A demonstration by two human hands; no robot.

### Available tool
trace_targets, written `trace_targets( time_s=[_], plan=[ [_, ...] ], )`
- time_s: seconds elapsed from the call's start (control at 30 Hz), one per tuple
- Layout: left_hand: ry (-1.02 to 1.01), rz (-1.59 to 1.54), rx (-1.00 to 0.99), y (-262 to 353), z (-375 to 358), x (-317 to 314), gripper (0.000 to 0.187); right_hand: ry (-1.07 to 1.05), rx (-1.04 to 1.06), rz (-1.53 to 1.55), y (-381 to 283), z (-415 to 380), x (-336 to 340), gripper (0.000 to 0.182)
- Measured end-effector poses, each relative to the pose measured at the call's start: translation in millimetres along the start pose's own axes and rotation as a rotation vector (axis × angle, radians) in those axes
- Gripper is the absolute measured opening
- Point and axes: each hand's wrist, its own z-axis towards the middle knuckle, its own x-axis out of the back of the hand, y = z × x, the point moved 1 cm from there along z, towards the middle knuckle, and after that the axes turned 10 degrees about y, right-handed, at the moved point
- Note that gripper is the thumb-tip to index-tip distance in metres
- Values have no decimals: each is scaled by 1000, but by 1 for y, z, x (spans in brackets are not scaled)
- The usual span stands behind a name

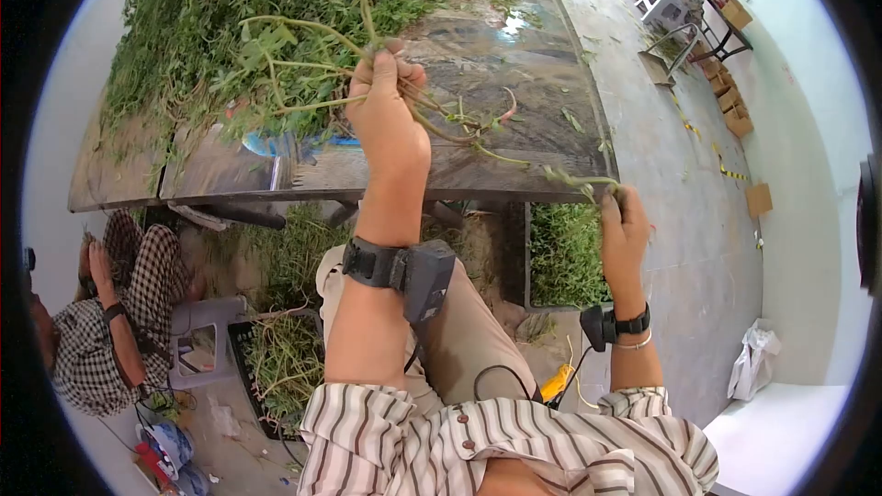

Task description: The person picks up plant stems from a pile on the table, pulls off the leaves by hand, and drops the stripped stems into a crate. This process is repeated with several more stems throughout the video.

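My left hand (pixel 390 96) is raised over the table (pixel 478 41), its fingers closed round several long leafy plant stems (pixel 317 28). The stems fan out to the left and upward, and thinner reddish ends trail to the right below the fingers. Beyond the table's near right corner, my right hand (pixel 627 230) pinches a short green sprig (pixel 574 181) between thumb and fingertips. Behind my left hand a large heap of green plants (pixel 202 37) covers the table's left and far part. Each wrist carries a black strapped device.
Below the table stand a black crate (pixel 527 262) of greens and, by my left knee, another crate (pixel 241 349). A co-worker in checked clothes (pixel 92 349) sits at the left near a plastic stool (pixel 207 317). A dustpan (pixel 657 66) and cardboard boxes (pixel 735 115) stand farther right.
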Motion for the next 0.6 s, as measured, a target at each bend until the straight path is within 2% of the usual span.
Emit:
trace_targets(
  time_s=[0.17,0.3,0.4,0.43,0.5,0.53,0.6],
  plan=[
    [12,56,-16,-2,-4,0,19,100,-131,-57,35,-30,48,7],
    [-8,139,-18,-13,-12,2,16,-103,-200,-121,69,-67,60,10],
    [-46,229,-15,-24,-19,4,18,-428,-169,-305,134,-117,51,19],
    [-77,270,-30,-27,-23,4,20,-408,-188,-305,160,-135,50,19],
    [-114,325,-33,-29,-29,2,21,-654,-272,-350,205,-168,46,33],
    [-107,390,-27,-29,-33,1,20,-639,-285,-344,217,-174,49,33],
    [-119,459,-24,-31,-44,-1,20,-591,-442,-330,240,-178,49,51]
  ],
)
